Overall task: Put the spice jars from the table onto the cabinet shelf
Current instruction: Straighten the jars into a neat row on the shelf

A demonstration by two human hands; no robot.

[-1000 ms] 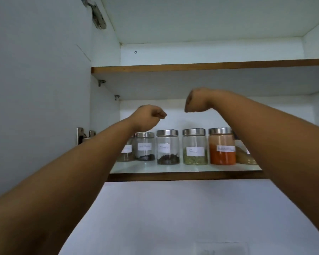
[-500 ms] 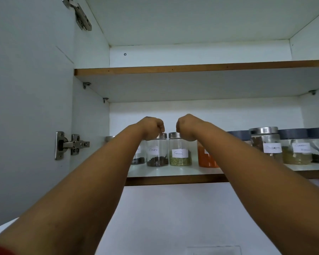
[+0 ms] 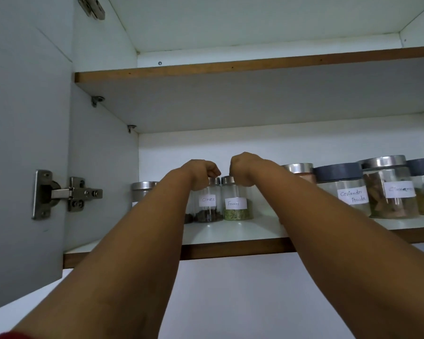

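Your left hand (image 3: 201, 173) curls over the lid of the Cloves jar (image 3: 208, 200) and your right hand (image 3: 242, 171) over the Fennel jar (image 3: 235, 204). Both are closed into loose fists, though whether the fingers actually grip the lids you can't tell from here. Both jars stand on the lower cabinet shelf (image 3: 230, 232), touching side by side. Pull back carelessly and a knuckle could tip either one into the steel-lidded jar (image 3: 142, 190) at the left, or your right forearm could nudge the Coriander Powder jar (image 3: 340, 192).

Clear glass jars (image 3: 235, 201) are capped with brushed metal lids (image 3: 384, 161) and labelled in white paper; the matt white shelf (image 3: 230, 231) is edged in brown wood.
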